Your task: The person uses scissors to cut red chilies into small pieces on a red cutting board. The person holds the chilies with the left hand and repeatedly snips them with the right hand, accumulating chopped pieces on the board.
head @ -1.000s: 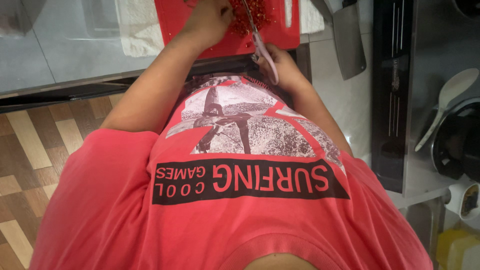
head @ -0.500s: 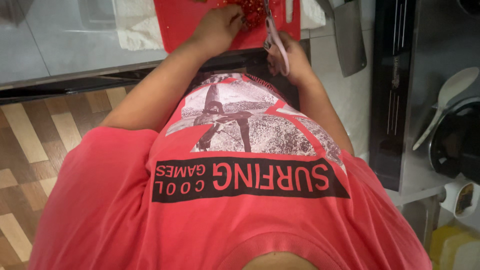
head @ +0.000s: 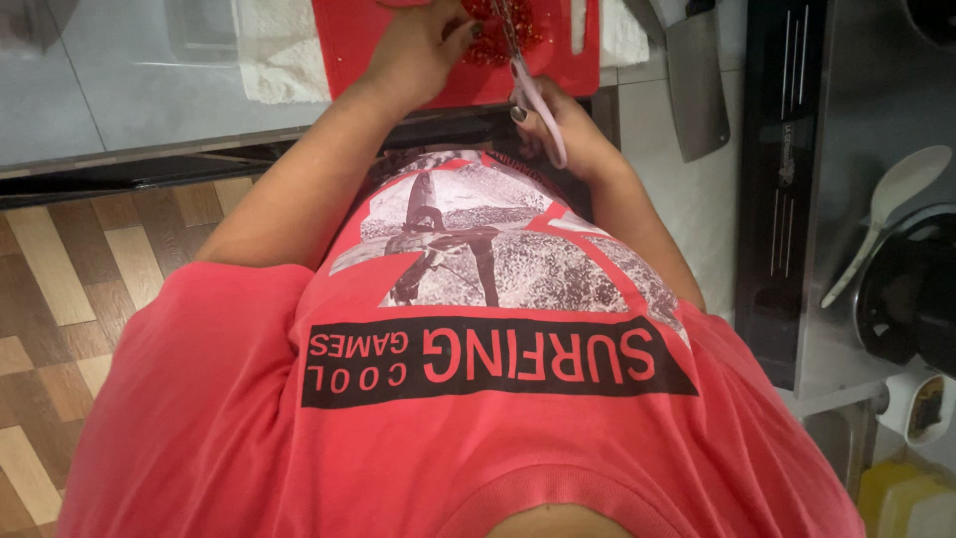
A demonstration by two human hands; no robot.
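A red cutting board [head: 358, 40] lies at the top of the head view on the counter edge. On it is a pile of small dark red pieces [head: 498, 30]. My left hand [head: 418, 50] rests on the board, its fingers touching the pile. My right hand [head: 563, 130] grips the pale pink handle of a knife [head: 533, 95], whose blade reaches up into the pile. My red printed shirt fills the lower half of the view.
A white cloth [head: 269, 50] lies under the board on the glass counter [head: 100, 90]. A steel cleaver [head: 697, 90] rests to the right. Further right are a black cooktop [head: 787, 199], a white spoon [head: 886, 214] and a dark pot [head: 911, 299]. Wooden floor shows at left.
Both hands have shifted slightly on the board while the view drifted; the knife stays in my right hand over the red pieces.
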